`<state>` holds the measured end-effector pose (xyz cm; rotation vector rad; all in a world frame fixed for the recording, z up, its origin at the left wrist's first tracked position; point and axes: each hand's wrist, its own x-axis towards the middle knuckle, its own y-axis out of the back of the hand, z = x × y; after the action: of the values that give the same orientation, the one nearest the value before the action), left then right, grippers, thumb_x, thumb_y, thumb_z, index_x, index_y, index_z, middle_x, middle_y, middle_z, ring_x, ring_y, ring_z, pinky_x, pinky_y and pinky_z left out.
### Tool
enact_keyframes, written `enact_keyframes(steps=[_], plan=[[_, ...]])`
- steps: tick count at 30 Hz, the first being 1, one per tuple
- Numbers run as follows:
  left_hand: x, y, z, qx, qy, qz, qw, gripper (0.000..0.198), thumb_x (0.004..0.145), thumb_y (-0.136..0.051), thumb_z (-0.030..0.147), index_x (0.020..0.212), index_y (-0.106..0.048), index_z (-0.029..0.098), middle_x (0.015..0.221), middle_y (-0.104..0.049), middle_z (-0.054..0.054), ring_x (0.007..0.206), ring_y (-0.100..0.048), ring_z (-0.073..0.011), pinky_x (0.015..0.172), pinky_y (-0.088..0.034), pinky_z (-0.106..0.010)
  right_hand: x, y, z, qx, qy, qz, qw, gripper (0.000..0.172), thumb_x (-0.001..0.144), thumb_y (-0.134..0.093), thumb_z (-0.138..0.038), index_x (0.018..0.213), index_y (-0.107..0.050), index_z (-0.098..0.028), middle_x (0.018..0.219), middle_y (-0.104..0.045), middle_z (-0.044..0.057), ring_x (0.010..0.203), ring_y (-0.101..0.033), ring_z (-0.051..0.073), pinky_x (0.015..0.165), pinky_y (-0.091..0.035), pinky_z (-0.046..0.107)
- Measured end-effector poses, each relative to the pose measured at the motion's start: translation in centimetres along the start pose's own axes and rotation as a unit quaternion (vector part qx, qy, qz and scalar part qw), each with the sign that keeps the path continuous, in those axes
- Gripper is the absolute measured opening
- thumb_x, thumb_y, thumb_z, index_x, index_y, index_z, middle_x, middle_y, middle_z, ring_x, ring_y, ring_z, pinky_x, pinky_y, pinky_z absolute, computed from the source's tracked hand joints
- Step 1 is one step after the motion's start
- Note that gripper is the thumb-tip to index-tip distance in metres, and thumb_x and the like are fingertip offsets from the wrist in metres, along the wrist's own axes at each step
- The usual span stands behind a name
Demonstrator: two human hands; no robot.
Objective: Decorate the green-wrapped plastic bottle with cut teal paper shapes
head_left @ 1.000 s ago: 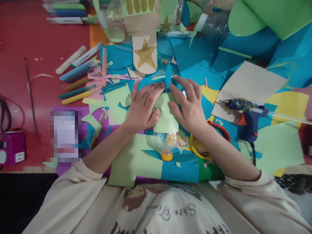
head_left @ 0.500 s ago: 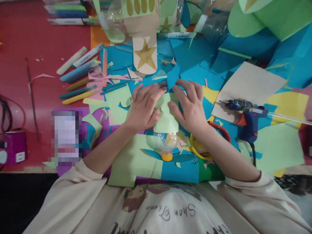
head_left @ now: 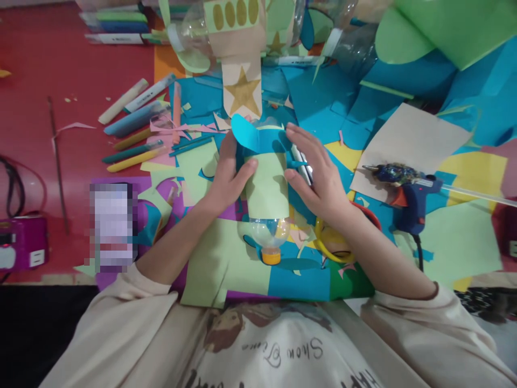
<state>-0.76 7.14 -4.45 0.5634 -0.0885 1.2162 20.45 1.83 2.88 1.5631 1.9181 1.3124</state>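
A clear bottle [head_left: 269, 231] with an orange cap lies in front of me, cap toward my body, its middle wrapped in light green paper [head_left: 267, 186]. Around its far end is a blue paper strip [head_left: 269, 141], whose loose rounded end [head_left: 244, 132] sticks up on the left. My left hand [head_left: 228, 180] rests along the left side, thumb on the green paper and fingers partly hidden behind the bottle. At the right side my right hand [head_left: 317, 172] is spread, its fingertips near the blue strip and its thumb beside the green paper.
A glue gun [head_left: 416, 202] lies at the right on paper sheets. Behind the bottle stands a decorated piece with a gold star [head_left: 242, 91]. Markers [head_left: 135, 121] and a phone [head_left: 113, 226] are at the left. Yellow-handled scissors [head_left: 323, 242] lie under my right forearm.
Both hands have moved apart from the bottle's far end. The blue strip's loose end now points up to the left, and the bottle has shifted slightly left.
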Motion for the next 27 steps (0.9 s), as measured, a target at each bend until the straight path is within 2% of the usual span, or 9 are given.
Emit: enact_keyframes(steps=[2,4,6,8,14,18,22,24,27], plan=[[0.0,-0.1,-0.4,-0.011,0.016,0.004,1.000,0.057,0.088,-0.053,0.062,0.133,-0.046,0.029,0.144,-0.050,-0.007,0.143,-0.037,-0.0296,0.121,-0.027,-0.050,-0.5,1.1,-1.2,-0.038,-0.063,0.008,0.997,0.044,0.100,-0.031,-0.042,0.136,-0.046,-0.020,0.133,-0.059,0.018,0.125,-0.057,0.029,0.090,-0.055,0.043],[0.1,-0.1,-0.3,-0.015,0.015,0.008,1.000,0.061,0.085,-0.055,0.064,0.132,-0.047,0.027,0.141,-0.052,-0.008,0.141,-0.039,-0.0299,0.121,-0.026,-0.051,-1.6,2.0,-2.6,-0.053,-0.109,-0.023,0.992,0.047,0.098,-0.035,-0.051,0.125,-0.053,-0.017,0.101,-0.071,0.016,0.086,-0.070,0.025,0.064,-0.056,0.036],[0.3,-0.1,0.0,-0.006,0.001,0.005,1.000,0.060,0.085,-0.055,0.065,0.131,-0.049,0.027,0.136,-0.056,-0.008,0.139,-0.040,-0.0297,0.121,-0.025,-0.050,-3.2,2.1,-4.0,-0.062,-0.132,-0.078,0.986,0.069,0.089,-0.040,-0.070,0.122,-0.053,-0.012,0.080,-0.072,0.012,0.056,-0.065,0.021,0.041,-0.040,0.029],[0.5,-0.1,0.4,0.005,-0.013,0.000,1.000,0.058,0.085,-0.056,0.064,0.130,-0.050,0.028,0.132,-0.058,-0.007,0.139,-0.041,-0.0302,0.120,-0.025,-0.050,-4.8,1.6,-5.1,-0.078,-0.139,-0.118,0.980,0.084,0.082,-0.042,-0.079,0.126,-0.050,-0.007,0.069,-0.070,0.009,0.045,-0.060,0.019,0.037,-0.030,0.027],[0.4,0.1,0.5,0.003,-0.005,0.024,1.000,0.066,0.076,-0.066,0.065,0.130,-0.050,0.030,0.135,-0.056,-0.008,0.140,-0.039,-0.0333,0.119,-0.026,-0.050,-6.5,0.1,-5.8,0.034,-0.181,-0.144,0.972,0.089,0.081,-0.053,-0.070,0.140,-0.035,-0.006,0.075,-0.072,0.009,0.052,-0.065,0.021,0.039,-0.037,0.026],[0.5,1.1,0.7,-0.001,-0.021,0.086,0.996,0.067,0.077,-0.069,0.059,0.135,-0.045,0.035,0.140,-0.051,-0.006,0.134,-0.046,-0.0313,0.115,-0.033,-0.051,-5.8,2.5,-3.8,0.182,-0.225,-0.176,0.941,0.076,0.080,-0.061,-0.063,0.135,-0.038,-0.016,0.096,-0.072,0.012,0.077,-0.071,0.024,0.060,-0.056,0.033],[-0.4,2.6,1.3,-0.076,0.007,0.115,0.990,0.061,0.077,-0.070,0.058,0.131,-0.050,0.038,0.131,-0.057,-0.002,0.123,-0.056,-0.0274,0.103,-0.047,-0.045,-4.8,5.5,-0.7,0.300,-0.282,-0.217,0.885,0.058,0.080,-0.063,-0.058,0.123,-0.045,-0.024,0.108,-0.070,0.011,0.086,-0.071,0.024,0.065,-0.061,0.034],[-1.4,3.1,1.3,-0.124,0.050,0.089,0.987,0.061,0.075,-0.069,0.061,0.130,-0.053,0.040,0.131,-0.058,0.000,0.115,-0.060,-0.0259,0.091,-0.054,-0.040,-4.4,6.4,0.5,0.297,-0.287,-0.218,0.884,0.059,0.077,-0.065,-0.060,0.122,-0.049,-0.026,0.117,-0.067,0.011,0.088,-0.071,0.024,0.066,-0.061,0.035],[-2.9,3.4,1.1,-0.123,0.097,0.066,0.986,0.059,0.076,-0.069,0.059,0.130,-0.055,0.042,0.136,-0.056,0.003,0.125,-0.055,-0.0274,0.095,-0.054,-0.038,-3.8,7.2,1.5,0.218,-0.261,-0.244,0.908,0.067,0.078,-0.060,-0.066,0.130,-0.051,-0.024,0.116,-0.066,0.013,0.083,-0.070,0.025,0.064,-0.061,0.038]])
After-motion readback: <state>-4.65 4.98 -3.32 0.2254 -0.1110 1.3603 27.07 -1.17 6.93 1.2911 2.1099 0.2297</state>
